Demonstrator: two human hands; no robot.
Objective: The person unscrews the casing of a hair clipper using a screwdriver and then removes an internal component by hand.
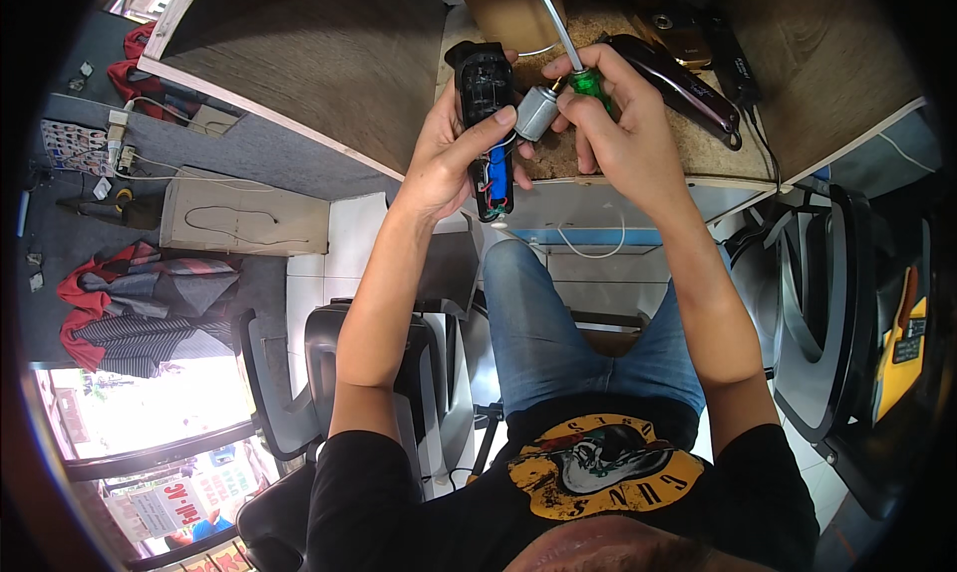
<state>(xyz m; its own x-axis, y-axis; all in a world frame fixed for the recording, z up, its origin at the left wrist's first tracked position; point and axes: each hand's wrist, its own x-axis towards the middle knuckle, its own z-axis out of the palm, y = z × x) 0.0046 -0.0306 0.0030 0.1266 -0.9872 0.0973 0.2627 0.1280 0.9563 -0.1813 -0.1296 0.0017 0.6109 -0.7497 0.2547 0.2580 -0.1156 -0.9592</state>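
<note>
My left hand [451,158] is closed around an opened black hair clipper body [486,84]. Inside its lower half a blue battery [497,173] and thin coloured wires show. The left thumb presses on a small silver motor [536,114], which juts out from the body to the right. In my right hand [630,124] is a screwdriver with a green handle [590,86], its metal shaft pointing up and away. The right fingertips are at the motor's brass-coloured shaft end; whether they touch it, I cannot tell.
Beyond my hands is a wooden shelf [568,163] with a dark hair clipper [678,89] and its cord on the right. Wooden side panels [299,64] flank it. Salon chairs [827,313] stand at both sides. At left are a cardboard box [244,218] and cloths [150,303].
</note>
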